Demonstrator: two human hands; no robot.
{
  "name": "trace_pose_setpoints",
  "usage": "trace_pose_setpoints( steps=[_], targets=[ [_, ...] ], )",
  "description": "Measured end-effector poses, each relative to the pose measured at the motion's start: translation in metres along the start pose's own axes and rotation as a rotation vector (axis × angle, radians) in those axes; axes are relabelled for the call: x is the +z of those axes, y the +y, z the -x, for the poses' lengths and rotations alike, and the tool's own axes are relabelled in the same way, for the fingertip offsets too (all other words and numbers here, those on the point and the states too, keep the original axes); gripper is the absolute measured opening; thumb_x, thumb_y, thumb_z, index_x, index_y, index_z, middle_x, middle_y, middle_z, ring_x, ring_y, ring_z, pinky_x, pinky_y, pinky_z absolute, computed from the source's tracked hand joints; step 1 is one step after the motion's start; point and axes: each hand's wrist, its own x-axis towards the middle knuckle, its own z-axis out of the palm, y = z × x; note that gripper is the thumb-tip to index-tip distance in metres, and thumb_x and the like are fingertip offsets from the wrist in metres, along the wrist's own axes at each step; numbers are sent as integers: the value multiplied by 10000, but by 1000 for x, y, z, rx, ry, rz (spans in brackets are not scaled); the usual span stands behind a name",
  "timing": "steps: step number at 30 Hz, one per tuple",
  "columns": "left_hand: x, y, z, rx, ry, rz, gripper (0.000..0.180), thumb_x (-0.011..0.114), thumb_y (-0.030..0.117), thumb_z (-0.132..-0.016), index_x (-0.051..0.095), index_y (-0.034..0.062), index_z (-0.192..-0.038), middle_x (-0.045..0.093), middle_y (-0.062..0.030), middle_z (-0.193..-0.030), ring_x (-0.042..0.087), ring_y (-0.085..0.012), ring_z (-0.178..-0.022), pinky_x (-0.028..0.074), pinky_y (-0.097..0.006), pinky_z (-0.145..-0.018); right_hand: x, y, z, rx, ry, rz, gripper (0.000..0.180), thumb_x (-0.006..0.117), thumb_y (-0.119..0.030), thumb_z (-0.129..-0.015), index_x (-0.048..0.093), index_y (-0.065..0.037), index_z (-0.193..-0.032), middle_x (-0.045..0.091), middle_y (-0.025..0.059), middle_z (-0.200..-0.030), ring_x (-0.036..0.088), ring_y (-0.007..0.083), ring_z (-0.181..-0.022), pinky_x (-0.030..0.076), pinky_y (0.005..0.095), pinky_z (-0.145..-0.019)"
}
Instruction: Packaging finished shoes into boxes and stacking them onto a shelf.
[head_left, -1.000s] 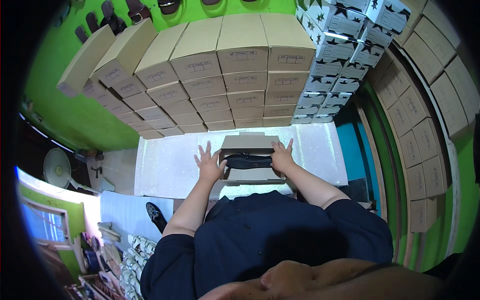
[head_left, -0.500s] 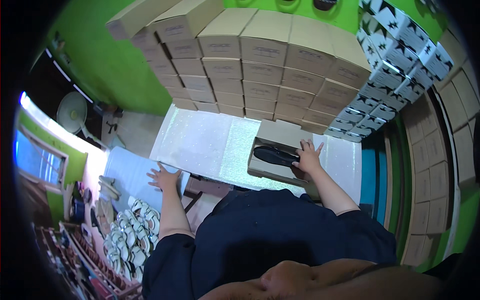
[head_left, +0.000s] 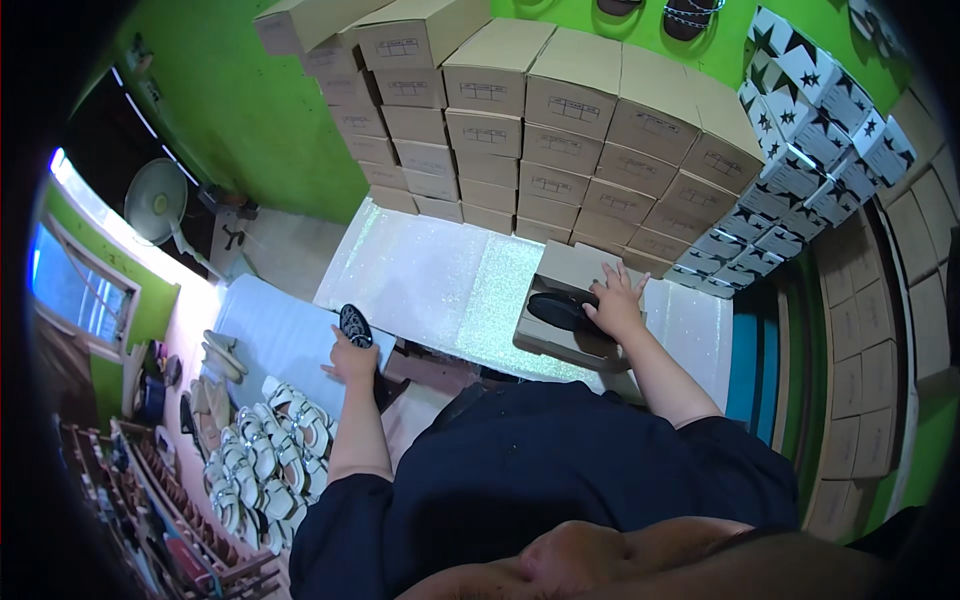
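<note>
My left hand [head_left: 353,362] is closed on a black shoe with a pale pattern inside [head_left: 355,325], held over the corner of the pale blue surface. On the white sparkly table, an open cardboard box [head_left: 560,350] contains a dark shoe [head_left: 560,311]. My right hand [head_left: 618,308] lies over the box's right side with its fingers spread. Its thumb side touches the heel end of that shoe, which it partly covers.
Brown shoeboxes [head_left: 490,90] are stacked along the table's back, beside white star-printed boxes [head_left: 790,190] at right. Several white sandals [head_left: 265,455] are heaped at the pale blue surface's [head_left: 265,325] near end. A fan [head_left: 157,200] stands far left.
My left hand was spread over the pale blue surface and now grips a black shoe. My right hand stays at the box. The whole view has shifted slightly.
</note>
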Motion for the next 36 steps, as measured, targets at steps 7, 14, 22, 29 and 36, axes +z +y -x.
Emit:
trace_pose_setpoints(
  steps=[7, 14, 22, 29, 36],
  targets=[
    [-27, 121, 56, 422, -38, 752, 1084, 848, 351, -627, 319, -49, -1485, 622, -274, -1233, 616, -405, -1137, 435, -474, -1031, -18, -54, 16, -78, -190, -301, 437, 758, -481, -758, 732, -203, -1094, 520, 117, -1420, 254, 386, -1453, 25, 778, -1085],
    [-40, 226, 148, 705, -41, 1028, 992, 854, 282, -670, 349, -72, -1447, 642, -263, -1150, 650, -371, -1049, 493, -413, -950, -25, -109, 32, -108, -8, -520, 741, 776, -524, -737, 590, -126, -1335, 654, 134, -1242, 407, 325, -1385, 35, 758, -1093],
    [2, 241, 157, 1046, -339, 627, 1077, 786, 520, -745, 266, -32, -1510, 373, -316, -1466, 302, -457, -1407, 266, -510, -1148, -14, -36, 46, 139, 137, -599, 448, 778, -373, -776, 723, -49, -1081, 680, 151, -1189, 585, 298, -1204, 163, 662, -1117],
    [26, 210, 142, 1091, -286, 81, 917, 765, 508, -763, 396, 82, -1486, 154, -294, -1587, 125, -554, -1441, 197, -617, -1143, -20, 44, 41, 38, 125, -378, 358, 765, -290, -766, 739, -135, -1087, 711, 70, -1103, 570, 257, -1211, 77, 739, -1105],
    [54, 196, 133, 1039, -343, -15, 960, 771, 516, -753, 353, 110, -1516, 114, -298, -1595, 102, -563, -1443, 219, -621, -1135, 8, 50, 42, -128, -139, -90, 295, 748, -220, -740, 751, -151, -1027, 720, 35, -1042, 538, 245, -1249, 31, 788, -1086]
  ],
)
